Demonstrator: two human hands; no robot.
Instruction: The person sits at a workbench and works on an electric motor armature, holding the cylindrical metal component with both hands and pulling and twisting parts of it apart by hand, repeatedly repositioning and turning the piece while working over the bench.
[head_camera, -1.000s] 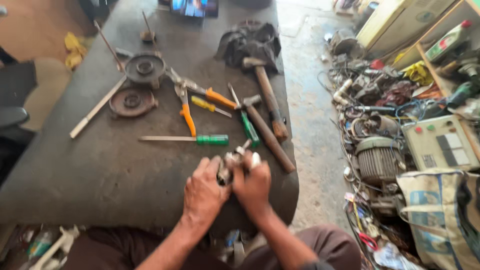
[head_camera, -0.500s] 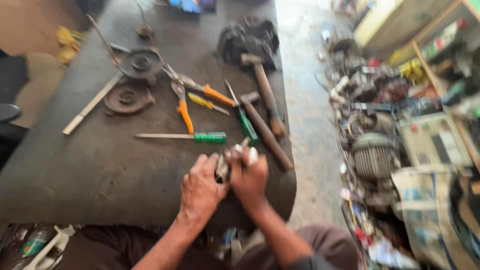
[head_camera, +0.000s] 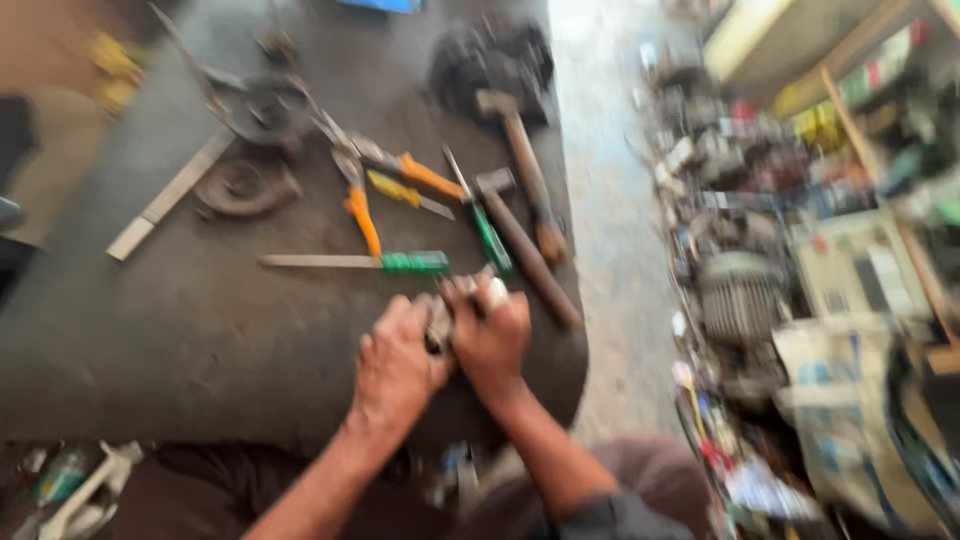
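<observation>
1. My left hand (head_camera: 392, 362) & right hand (head_camera: 492, 335) are pressed together at the near edge of the dark table (head_camera: 180, 330), both curled around a small metal part (head_camera: 438, 322); pic too blurred to say what kind.
2. Part sits between my palms, just above the tabletop.
3. Just beyond my hands: green-handled file (head_camera: 360, 263), touching nothing of mine.
4. Near my right hand: wooden-handled hammer (head_camera: 527, 248), 2nd hammer (head_camera: 522, 168) behind it.
5. Further back: orange-handled pliers (head_camera: 357, 195).
</observation>
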